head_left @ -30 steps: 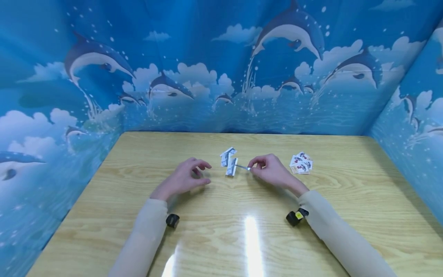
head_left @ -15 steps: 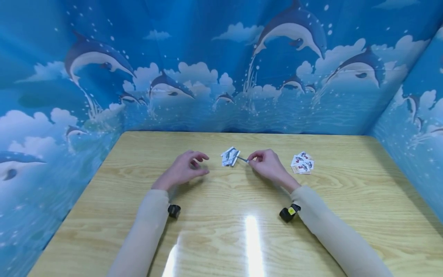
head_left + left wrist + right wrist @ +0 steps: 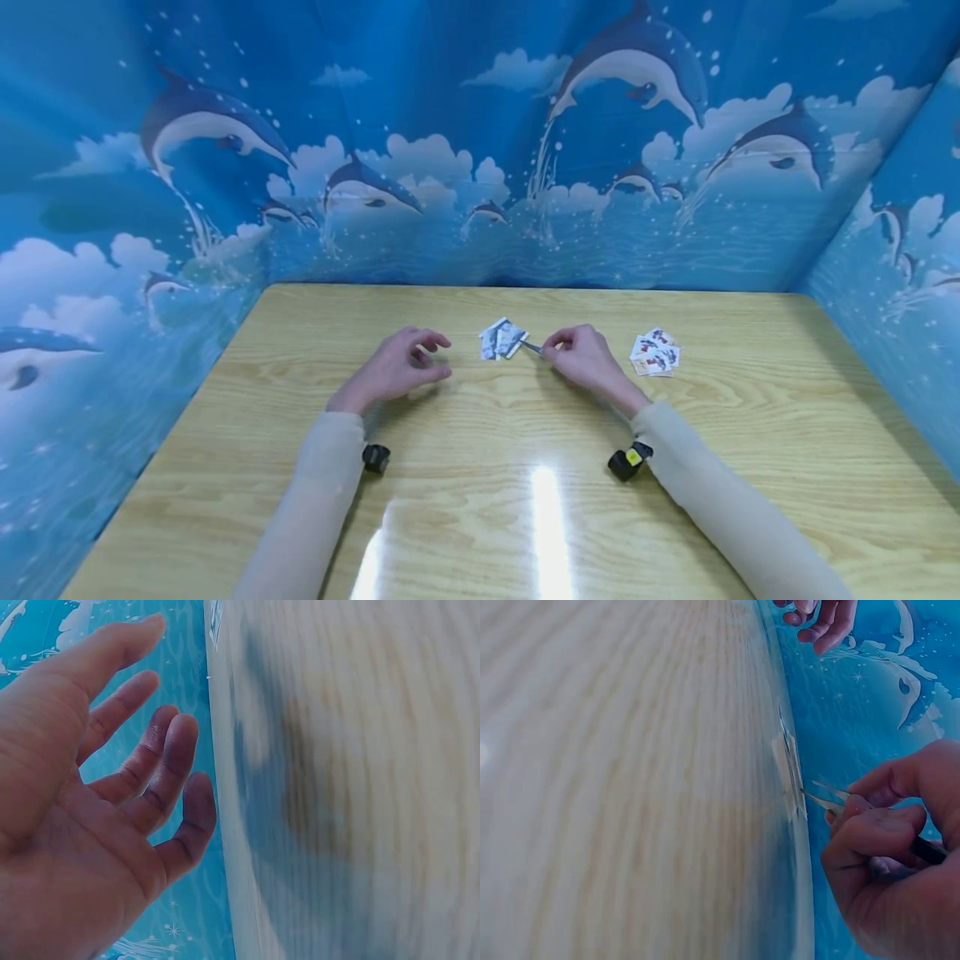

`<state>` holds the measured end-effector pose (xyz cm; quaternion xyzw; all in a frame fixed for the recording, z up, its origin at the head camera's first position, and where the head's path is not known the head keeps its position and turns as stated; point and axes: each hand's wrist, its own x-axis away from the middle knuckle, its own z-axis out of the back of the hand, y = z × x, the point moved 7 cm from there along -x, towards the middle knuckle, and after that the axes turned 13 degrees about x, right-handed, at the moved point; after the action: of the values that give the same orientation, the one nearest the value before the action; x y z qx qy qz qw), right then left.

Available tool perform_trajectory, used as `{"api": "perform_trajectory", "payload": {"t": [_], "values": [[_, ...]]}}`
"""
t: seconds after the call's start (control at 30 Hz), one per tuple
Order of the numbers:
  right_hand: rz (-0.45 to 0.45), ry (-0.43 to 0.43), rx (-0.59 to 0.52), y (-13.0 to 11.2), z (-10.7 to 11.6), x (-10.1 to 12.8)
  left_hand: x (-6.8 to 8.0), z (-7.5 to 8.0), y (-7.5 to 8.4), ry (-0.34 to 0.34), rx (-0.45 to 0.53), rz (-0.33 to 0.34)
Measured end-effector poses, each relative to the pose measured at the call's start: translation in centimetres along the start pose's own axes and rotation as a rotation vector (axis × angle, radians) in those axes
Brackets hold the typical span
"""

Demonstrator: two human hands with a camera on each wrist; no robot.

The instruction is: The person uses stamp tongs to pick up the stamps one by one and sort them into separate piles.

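Observation:
My right hand [image 3: 587, 360] pinches a pair of thin metal tweezers [image 3: 532, 347] over the table. In the right wrist view, the two prongs of the tweezers [image 3: 826, 802] stand apart, with their tips by the small paper pieces. These are grey-and-white, stamp-like papers [image 3: 504, 339], overlapping in a small pile at the table's far middle; the front one lies slanted. My left hand [image 3: 399, 363] hovers left of that pile, holding nothing. Its fingers [image 3: 178, 754] are loosely bent and the thumb is apart from them.
Another overlapping group of small printed papers [image 3: 655, 354], with red and dark figures, lies beyond my right wrist. The wood-grain table [image 3: 465, 467] ends at a blue dolphin-print curtain [image 3: 420, 225]. Black devices [image 3: 628, 461] sit at both wrists.
The front grey paper has moved away from me onto the pile and turned clockwise. My right hand and tweezers went with it, then shifted slightly right. My left hand moved slightly away from me.

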<state>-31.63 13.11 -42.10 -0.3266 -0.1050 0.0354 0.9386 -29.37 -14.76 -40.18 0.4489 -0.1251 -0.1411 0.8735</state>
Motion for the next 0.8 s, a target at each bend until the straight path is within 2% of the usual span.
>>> {"api": "perform_trajectory", "payload": {"t": [0.33,0.8], "values": [[0.018,-0.009,0.055,0.0,0.2,0.3,0.5,-0.4,0.0,-0.005,-0.017,-0.019],[0.0,0.043,-0.042,-1.2,-0.5,-0.3,0.9,-0.2,-0.1,0.007,-0.014,-0.012]]}}
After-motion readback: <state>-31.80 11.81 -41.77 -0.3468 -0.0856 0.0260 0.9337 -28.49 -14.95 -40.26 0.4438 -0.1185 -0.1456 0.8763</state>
